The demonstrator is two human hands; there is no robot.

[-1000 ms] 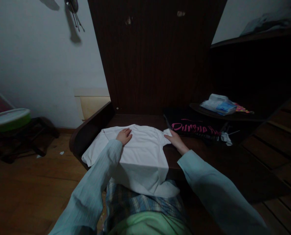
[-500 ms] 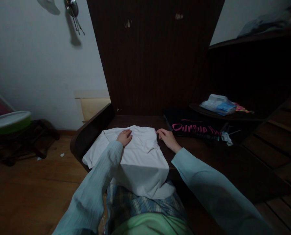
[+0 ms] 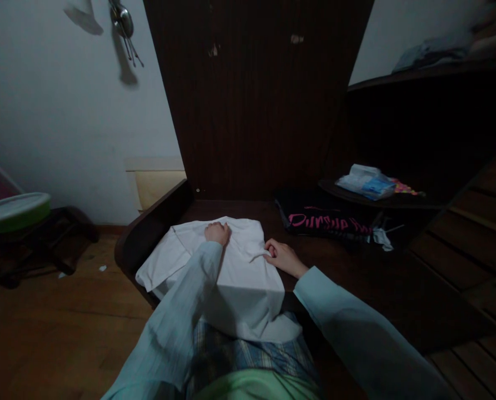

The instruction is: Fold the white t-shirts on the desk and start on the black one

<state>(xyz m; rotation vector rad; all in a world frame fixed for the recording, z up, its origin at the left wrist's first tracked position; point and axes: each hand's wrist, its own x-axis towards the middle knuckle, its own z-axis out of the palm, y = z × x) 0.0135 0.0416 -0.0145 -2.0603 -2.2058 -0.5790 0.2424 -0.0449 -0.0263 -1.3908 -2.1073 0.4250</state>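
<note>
A white shirt [image 3: 243, 272] lies spread on a dark wooden surface [image 3: 235, 206], its near part hanging over the front edge onto my lap. On its upper middle rests my left hand [image 3: 217, 233], the fingers curled down into the cloth; their tips are hidden. My right hand [image 3: 284, 257] pinches the shirt's right edge between thumb and fingers, beside a bunched fold. A flap like a sleeve stretches out toward the left.
Folded black fabric with pink lettering [image 3: 331, 222] lies behind my right hand. A clear plastic packet [image 3: 366, 183] sits on a low curved shelf. The wooden side rail [image 3: 148, 219] borders the surface on the left. A green-rimmed basin [image 3: 16, 211] stands farther left.
My left hand has slid slightly farther up the shirt, its fingers going from flat to curled. My right hand has come down along the right edge, and the cloth there is drawn up.
</note>
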